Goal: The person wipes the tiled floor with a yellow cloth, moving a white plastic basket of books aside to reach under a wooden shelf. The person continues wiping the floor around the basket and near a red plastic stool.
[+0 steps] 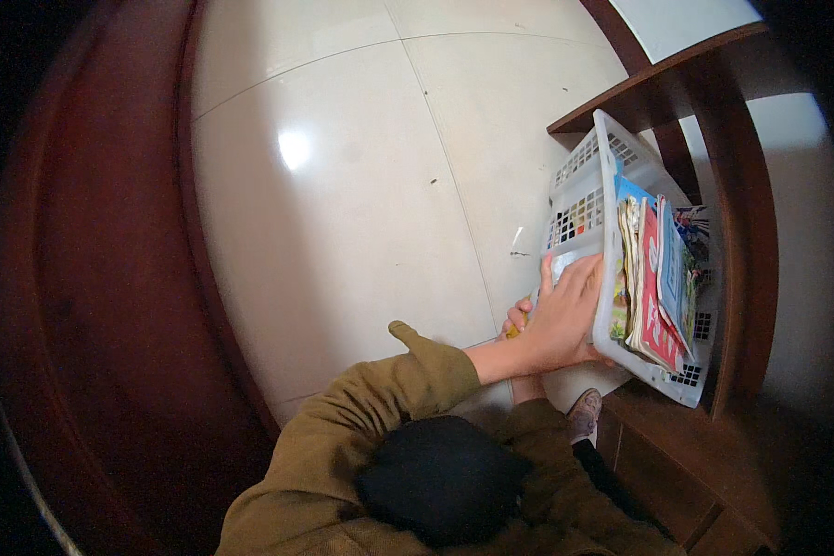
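Observation:
A white plastic basket (603,229) stands tilted at the right, partly within a dark wooden shelf unit, with worn books and booklets (650,278) packed inside. My left hand (563,316) lies against the basket's near side wall, its fingers by the rim; where its fingertips end is hidden. Mostly behind my left wrist, my right hand (518,316) shows curled fingers around a small yellow object (516,331), whose kind I cannot tell. Something whitish lies beside the left fingers, largely covered.
The dark wooden shelf unit (743,208) frames the basket, with a lower wooden board (667,431) below it. Pale floor tiles (375,194) bear small dark specks. A dark red wooden surface (111,278) runs along the left. A shoe (585,410) is beside the shelf.

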A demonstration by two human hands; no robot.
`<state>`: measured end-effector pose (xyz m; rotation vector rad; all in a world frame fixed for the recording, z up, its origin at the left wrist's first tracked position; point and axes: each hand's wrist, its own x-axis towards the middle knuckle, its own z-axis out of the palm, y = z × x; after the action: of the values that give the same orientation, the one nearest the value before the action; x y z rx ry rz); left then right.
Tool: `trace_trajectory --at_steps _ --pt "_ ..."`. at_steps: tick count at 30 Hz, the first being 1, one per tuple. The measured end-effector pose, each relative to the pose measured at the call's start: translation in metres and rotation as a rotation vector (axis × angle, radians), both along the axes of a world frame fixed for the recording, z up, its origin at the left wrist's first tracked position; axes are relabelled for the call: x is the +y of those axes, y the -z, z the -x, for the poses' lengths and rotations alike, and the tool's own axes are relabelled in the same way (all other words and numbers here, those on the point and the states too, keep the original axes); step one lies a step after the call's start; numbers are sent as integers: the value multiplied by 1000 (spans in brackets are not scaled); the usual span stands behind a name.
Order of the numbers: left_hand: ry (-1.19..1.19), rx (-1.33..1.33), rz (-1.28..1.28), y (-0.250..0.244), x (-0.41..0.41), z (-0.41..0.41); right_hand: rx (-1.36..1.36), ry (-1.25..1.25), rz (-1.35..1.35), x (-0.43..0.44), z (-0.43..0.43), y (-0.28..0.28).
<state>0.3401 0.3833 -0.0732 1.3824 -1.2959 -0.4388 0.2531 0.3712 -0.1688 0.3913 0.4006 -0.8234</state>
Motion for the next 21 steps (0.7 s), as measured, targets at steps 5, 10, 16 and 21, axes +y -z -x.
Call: trace_trajectory --at_steps 5,10,16,21 --pt "-45 248 119 -11 -7 6 8 7 -31 3 5 0" --pt "-121 259 118 -11 -6 7 6 8 -8 -7 1 4" --pt "-150 287 161 -13 -7 7 12 27 70 -29 -14 14" --pt "-136 222 149 -8 -9 6 39 39 97 -32 -12 16"
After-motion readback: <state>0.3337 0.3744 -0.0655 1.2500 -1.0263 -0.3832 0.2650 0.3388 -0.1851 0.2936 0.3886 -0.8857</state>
